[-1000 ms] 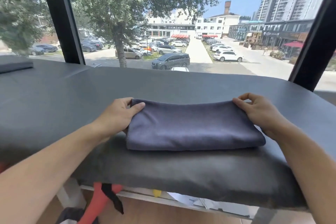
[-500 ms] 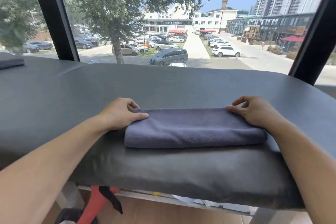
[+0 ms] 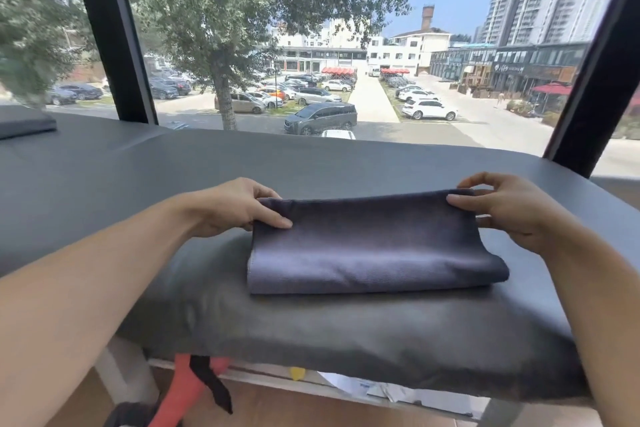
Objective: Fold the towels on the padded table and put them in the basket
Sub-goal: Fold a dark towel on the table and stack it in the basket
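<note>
A dark padded table (image 3: 104, 184) runs under both arms in front of a big window (image 3: 346, 45). On its near edge lies a folded grey towel (image 3: 367, 246), its far edge lifted off the padding between the two sets of fingers (the near edge lies flat). The left hand (image 3: 232, 208) pinches the far left corner, thumb on top and fingers curled behind it. The right hand (image 3: 512, 210) pinches the far right corner likewise, thumb in front, fingers behind.

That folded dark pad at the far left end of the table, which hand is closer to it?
Left. The left hand pinches the towel's left far corner, on the side of the folded pad; the right hand pinches the opposite corner, farther away.
</note>
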{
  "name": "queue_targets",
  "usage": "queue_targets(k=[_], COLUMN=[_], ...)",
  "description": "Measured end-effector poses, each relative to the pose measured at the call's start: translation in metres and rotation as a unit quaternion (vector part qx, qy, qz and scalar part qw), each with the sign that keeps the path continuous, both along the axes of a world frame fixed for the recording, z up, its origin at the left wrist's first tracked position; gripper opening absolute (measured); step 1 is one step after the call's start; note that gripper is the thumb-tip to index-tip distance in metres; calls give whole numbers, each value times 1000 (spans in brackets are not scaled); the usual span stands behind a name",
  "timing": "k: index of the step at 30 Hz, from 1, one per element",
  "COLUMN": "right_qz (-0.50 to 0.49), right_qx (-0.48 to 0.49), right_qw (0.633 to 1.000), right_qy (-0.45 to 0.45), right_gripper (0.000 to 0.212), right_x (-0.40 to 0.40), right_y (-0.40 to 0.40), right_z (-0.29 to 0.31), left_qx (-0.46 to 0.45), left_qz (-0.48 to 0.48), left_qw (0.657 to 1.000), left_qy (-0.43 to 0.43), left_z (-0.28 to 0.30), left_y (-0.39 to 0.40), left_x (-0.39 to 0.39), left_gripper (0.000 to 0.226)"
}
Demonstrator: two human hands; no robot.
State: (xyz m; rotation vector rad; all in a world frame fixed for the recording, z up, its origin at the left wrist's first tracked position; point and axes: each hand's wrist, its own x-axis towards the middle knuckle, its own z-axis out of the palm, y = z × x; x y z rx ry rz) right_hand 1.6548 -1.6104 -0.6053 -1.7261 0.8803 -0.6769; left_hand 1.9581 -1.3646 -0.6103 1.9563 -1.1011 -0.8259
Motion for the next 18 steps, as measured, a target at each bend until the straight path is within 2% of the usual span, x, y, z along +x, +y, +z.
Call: queue_targets(k=[2,6,9,12,14,16,17,18], right_qz=[5,16,33,92,164,219,218,201], right_qx=[-28,-198,-316,-349,-344,-334,-343,-346], right_qw=[999,974,944,933,917,880,870,878], right_qy=[-33,-107,-82,0,121,257,280,261], right_gripper=[17,23,26,44,47,45,42,38], right_x=[1,0,-13,-39,-63,-84,-92,-96], right_y=[2,6,13,30,39,53,57,63], right_z=[11,40,51,42,22,2,-3,-2], left_qx=[-60,-221,-261,-226,-144,-46,-25,-27], left_qz=[38,124,124,66,-24,-106,-121,-113], left_qw=[997,958,932,920,928,930,930,934], left_qy=[-39,-133,-221,-313,-343,-348,-346,-338], left_z=[14,50,56,30,3,-19,-24,-25], left_y=[1,-1,9,38,68,98,109,116], left_x=[0,2,-5,-26,-39,-51,-54,-56], left_gripper=[17,34,41,41,35,26,26,28])
